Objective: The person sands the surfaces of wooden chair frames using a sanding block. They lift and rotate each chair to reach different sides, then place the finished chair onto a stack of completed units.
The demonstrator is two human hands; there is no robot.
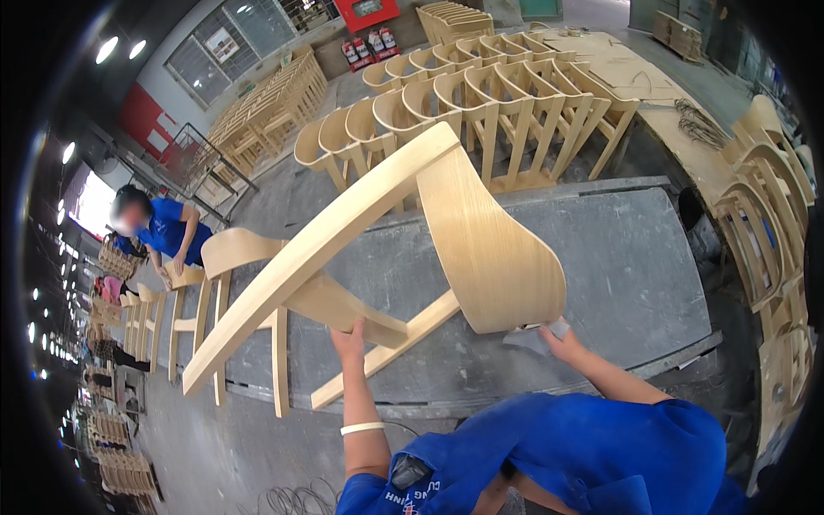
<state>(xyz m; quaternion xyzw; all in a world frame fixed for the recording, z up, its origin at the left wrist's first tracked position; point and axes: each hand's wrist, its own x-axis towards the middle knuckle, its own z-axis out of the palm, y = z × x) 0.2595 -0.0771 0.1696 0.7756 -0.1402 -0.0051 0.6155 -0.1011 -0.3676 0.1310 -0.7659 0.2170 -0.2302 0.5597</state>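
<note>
A pale wooden chair frame [493, 249] lies tilted on the grey-topped workbench [618, 249], its wide curved backrest toward me and one long leg slanting to the left. My left hand [349, 340] is closed around the lower edge of the curved crosspiece [343, 305] between the legs. At the backrest's near edge, my right hand [562, 340] pinches a thin grey sheet [530, 341], maybe sandpaper. The sheet touches or nearly touches that edge; its contact side is hidden.
Rows of similar chair frames [506, 107] stand beyond the bench. More curved frames [760, 223] are stacked at the right. On the left, a co-worker in blue [176, 230] handles another frame [240, 249]. Cables [296, 498] lie on the floor nearby.
</note>
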